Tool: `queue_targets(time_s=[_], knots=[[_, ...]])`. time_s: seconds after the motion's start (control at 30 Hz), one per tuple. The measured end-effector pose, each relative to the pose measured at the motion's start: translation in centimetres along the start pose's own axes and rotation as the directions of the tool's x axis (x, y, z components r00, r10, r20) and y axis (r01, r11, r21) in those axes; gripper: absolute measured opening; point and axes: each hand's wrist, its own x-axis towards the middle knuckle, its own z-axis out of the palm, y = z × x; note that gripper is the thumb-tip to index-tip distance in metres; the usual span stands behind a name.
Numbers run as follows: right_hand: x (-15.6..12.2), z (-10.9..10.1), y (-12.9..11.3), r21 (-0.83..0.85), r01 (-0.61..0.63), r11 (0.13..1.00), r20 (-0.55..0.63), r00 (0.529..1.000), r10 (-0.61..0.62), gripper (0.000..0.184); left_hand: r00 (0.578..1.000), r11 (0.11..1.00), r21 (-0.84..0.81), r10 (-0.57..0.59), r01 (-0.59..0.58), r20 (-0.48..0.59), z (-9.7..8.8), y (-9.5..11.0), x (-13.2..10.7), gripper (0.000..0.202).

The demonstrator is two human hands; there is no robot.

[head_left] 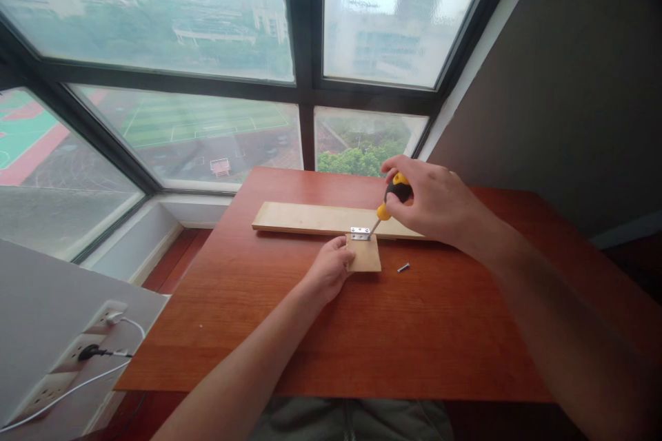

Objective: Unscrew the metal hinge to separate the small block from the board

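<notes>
Above a grained tabletop (414, 337), the left hand (329, 269) pinches a wooden square (367, 258), the right hand (434, 196) a bulbous screwdriver (397, 190).

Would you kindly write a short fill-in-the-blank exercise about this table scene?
The screwdriver has a handle coloured black and ____.
The small wooden board is gripped by the ____ hand.
A silvery hinge is at the screwdriver's ____, opposite its handle.
A loose metal piece lies on the table, to the ____ of the small board.
Missing words: yellow; left; tip; right.
</notes>
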Motion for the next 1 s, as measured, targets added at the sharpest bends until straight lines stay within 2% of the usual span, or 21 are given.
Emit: queue_targets(time_s=[0.1, 0.27, 0.37, 0.5, 0.7, 1.0], knots=[[-0.11, -0.06, 0.0, 0.013, 0.012, 1.0, 0.0, 1.0, -0.012, 0.036, 1.0, 1.0, -0.001, 0.001, -0.001, 0.005, -0.05, -0.04, 0.01, 0.031], [0.04, 0.01, -0.01, -0.099, -0.045, 0.994, -0.018, 0.999, 0.043, 0.029, 1.0, 1.0, 0.003, -0.006, 0.006, 0.005, 0.03, 0.12, -0.14, 0.031], [0.04, 0.01, 0.09, -0.068, -0.027, 0.997, -0.014, 1.0, 0.026, 0.026, 1.0, 1.0, 0.008, -0.012, 0.012, -0.001, 0.11, 0.2, -0.2, 0.03], [-0.16, -0.05, 0.11, -0.017, 0.013, 1.0, -0.019, 1.0, -0.013, 0.033, 1.0, 1.0, 0.01, -0.007, 0.007, -0.003, 0.15, 0.2, -0.13, 0.03], [-0.09, 0.04, 0.02, -0.106, -0.049, 0.993, -0.025, 0.999, 0.046, 0.029, 1.0, 1.0, 0.014, -0.014, 0.015, -0.01, 0.1, 0.26, -0.14, 0.03], [-0.32, -0.19, 0.12, -0.005, 0.025, 1.0, -0.003, 1.0, -0.025, 0.038, 1.0, 1.0, 0.022, -0.006, 0.006, 0.007, -0.05, -0.01, 0.1, 0.031]])
